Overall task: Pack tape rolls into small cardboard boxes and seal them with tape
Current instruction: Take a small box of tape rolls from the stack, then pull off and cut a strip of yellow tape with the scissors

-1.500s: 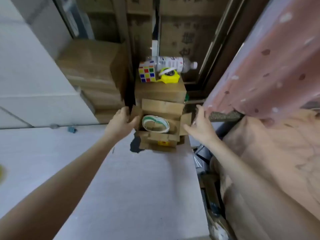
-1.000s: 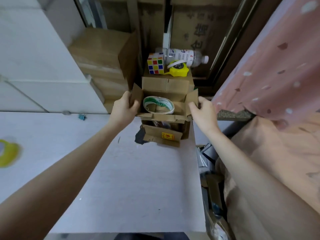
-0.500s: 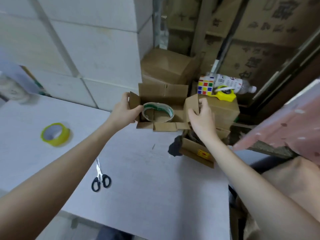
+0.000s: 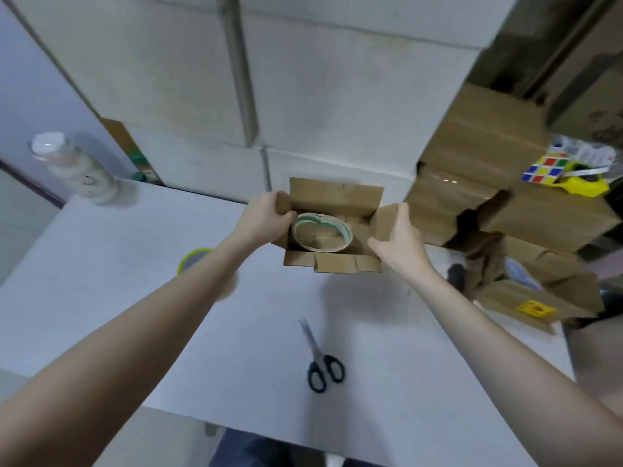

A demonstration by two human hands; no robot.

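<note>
At frame centre we hold the open cardboard box (image 4: 337, 230) above the desk (image 4: 371, 332), left hand (image 4: 266, 219) and right hand (image 4: 397, 244) gripping its side flaps; tape roll (image 4: 322, 235) inside. Next, probably folding flaps.

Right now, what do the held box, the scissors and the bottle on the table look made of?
Box: brown corrugated cardboard, matte, with creased flaps. Scissors: bare metal blades, glossy black handles, probably plastic. Bottle: translucent, likely plastic, with a white cap; blur leaves this uncertain.
</note>
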